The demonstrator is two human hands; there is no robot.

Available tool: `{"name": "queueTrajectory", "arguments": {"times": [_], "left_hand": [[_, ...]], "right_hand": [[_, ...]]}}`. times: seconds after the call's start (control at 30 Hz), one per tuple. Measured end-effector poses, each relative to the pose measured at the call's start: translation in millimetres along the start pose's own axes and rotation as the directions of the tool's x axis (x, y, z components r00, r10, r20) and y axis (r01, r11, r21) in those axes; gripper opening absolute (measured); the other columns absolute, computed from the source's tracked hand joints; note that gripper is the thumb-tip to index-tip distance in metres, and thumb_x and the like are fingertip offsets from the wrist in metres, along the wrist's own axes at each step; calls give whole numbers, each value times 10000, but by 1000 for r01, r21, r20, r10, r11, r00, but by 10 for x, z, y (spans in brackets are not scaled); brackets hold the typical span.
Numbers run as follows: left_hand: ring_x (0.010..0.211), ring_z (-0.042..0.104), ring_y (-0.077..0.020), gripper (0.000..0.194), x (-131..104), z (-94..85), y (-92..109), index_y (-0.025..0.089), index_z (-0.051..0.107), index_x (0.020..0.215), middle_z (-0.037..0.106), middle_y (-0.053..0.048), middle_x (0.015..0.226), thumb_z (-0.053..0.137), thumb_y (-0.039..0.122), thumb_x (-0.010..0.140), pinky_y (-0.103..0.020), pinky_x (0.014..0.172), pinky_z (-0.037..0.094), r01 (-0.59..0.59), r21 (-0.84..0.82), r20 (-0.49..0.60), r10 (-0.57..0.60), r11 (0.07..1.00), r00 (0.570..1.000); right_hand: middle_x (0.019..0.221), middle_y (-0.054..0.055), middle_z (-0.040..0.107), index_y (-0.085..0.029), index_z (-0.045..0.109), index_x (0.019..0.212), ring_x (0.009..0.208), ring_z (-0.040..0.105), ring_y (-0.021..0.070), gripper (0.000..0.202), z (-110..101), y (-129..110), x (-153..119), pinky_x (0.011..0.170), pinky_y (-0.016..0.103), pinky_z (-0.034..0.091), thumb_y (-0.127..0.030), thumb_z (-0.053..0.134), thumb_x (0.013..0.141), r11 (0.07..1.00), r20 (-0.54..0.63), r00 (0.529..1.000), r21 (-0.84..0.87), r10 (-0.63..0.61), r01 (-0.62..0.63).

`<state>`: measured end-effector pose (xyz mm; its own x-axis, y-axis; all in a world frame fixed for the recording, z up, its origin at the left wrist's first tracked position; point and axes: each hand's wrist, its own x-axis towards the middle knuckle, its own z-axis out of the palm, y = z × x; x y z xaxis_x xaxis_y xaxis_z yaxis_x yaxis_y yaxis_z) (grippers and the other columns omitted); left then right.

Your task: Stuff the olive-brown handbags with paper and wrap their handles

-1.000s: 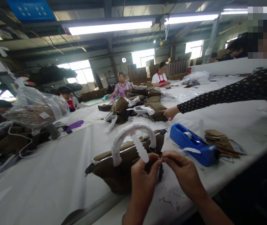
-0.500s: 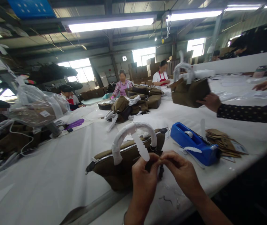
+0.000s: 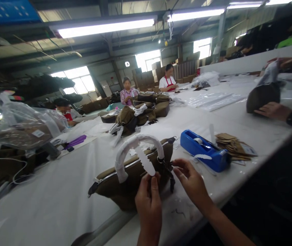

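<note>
While I watch from far off through the head camera, a white table [image 3: 45, 198] fills most of my view, with people at its far side. Past its middle I have a pile of brown bags [image 3: 138, 114]. Nearest me one brown bag [image 3: 125, 191] stands on the table just behind the person's hands, its white-wrapped handle [image 3: 120, 153] arching above the zipper [image 3: 132, 164]. Far to the right I make out a co-worker's hand [image 3: 275, 111] against a dark bag [image 3: 262, 97]. A blue tape dispenser [image 3: 211, 152] sits right of the near bag.

The left hand [image 3: 149, 203] has thumb and fingertips drawn close at the lower end of a white toothed strip [image 3: 146, 160]; I cannot tell whether they pinch it. Well apart from the left, the right hand [image 3: 193, 186] is half curled, fingertips beside a dark strap [image 3: 165, 164]; I cannot tell whether they grip it. Brown cards [image 3: 229, 144] lie loosely stacked beside the dispenser. Smallest, I find a dark thread [image 3: 178, 213] on the table.
</note>
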<state>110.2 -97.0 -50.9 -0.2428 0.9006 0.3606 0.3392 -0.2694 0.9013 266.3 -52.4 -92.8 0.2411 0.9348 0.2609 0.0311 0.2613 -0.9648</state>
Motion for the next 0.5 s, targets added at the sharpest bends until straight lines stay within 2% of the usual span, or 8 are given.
{"name": "queueTrajectory", "arguments": {"times": [0.1,0.2,0.3,0.4,0.43,0.5], "left_hand": [[1073,731,-247,345,-64,31,-26,219,723,1141,777,-79,1116,519,457,997,-344,960,560,106,41,92,-109,994,990],[1162,702,-271,391,-43,78,15,205,704,1222,762,-96,1198,569,465,962,-370,1019,541,118,62,104,-124,991,987],[1113,726,-290,441,35,125,99,169,676,1241,772,-126,1165,650,459,910,-388,974,572,155,13,166,-155,988,974],[992,760,-290,399,112,160,150,148,703,1166,796,-127,1048,672,434,890,-389,897,597,178,-17,140,-174,984,975],[927,768,-283,395,128,165,148,143,714,1150,800,-122,993,656,441,898,-383,854,605,183,-21,132,-179,983,975],[815,764,-266,445,139,167,120,133,720,1166,798,-111,911,624,488,916,-364,769,604,209,-39,144,-201,977,969]], "right_hand": [[1151,103,719,-225,586,1189,1080,710,270,472,88,74,-10,923,397,607,-498,752,841,983,92,992,156,88,-101],[1084,101,742,-202,621,1163,1025,724,263,442,114,26,-24,890,381,617,-472,756,839,967,141,985,218,103,-133],[1090,109,746,-180,708,1098,1006,720,257,341,62,-132,-71,877,367,614,-440,715,878,994,146,989,105,20,-35],[1092,91,745,-206,749,1109,1002,715,243,278,-25,-310,-119,884,355,603,-384,685,905,993,149,984,-53,-94,103],[1082,83,748,-218,745,1147,983,720,236,297,-52,-352,-124,880,352,605,-373,688,900,992,137,985,-64,-101,110],[1015,67,763,-222,723,1227,879,737,221,380,-94,-396,-118,813,345,625,-393,697,889,999,114,993,-7,-41,42]]}}
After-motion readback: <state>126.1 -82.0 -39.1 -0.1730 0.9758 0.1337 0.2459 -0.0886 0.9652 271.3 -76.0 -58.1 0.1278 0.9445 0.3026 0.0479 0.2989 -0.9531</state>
